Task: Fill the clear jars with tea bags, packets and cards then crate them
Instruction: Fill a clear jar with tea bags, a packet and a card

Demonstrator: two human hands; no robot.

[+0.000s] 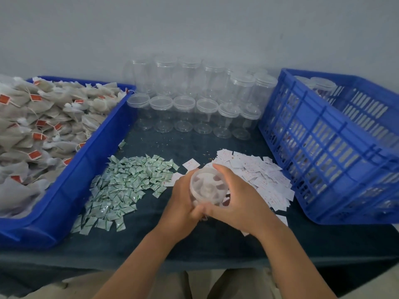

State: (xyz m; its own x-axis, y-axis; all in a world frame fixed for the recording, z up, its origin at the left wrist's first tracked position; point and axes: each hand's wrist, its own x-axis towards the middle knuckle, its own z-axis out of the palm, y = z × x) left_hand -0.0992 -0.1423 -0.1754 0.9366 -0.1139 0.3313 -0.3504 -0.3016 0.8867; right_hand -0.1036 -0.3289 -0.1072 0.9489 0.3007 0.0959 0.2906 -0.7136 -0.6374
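Both hands hold one clear jar (206, 192) over the dark table (216, 244). The left hand (181, 199) wraps the jar's left side, fingers curled round the wall. The right hand (239, 201) curves over its right side and rim, fingers bent against the lid (201, 172), thumb at the near edge by the left hand. The lid sits on the jar. Pale and reddish shapes show through it, too blurred to name.

Just left of the jar lies a loose heap of green-and-white packets (127, 186). Just right of it, partly under the right hand, spreads a heap of white cards (259, 175) with red print. Far left of the jar stands a blue tray (90, 169) piled with tea bags (43, 126) bearing red tags. Beyond the jar, against the wall, stand empty jars (194, 100) with lids on, in rows, the back ones stacked higher. To the jar's right sits a blue slatted crate (334, 147), tilted up on its near side. Lidded jars (323, 85) show at its far corner, and more shapes show dimly through the slats.
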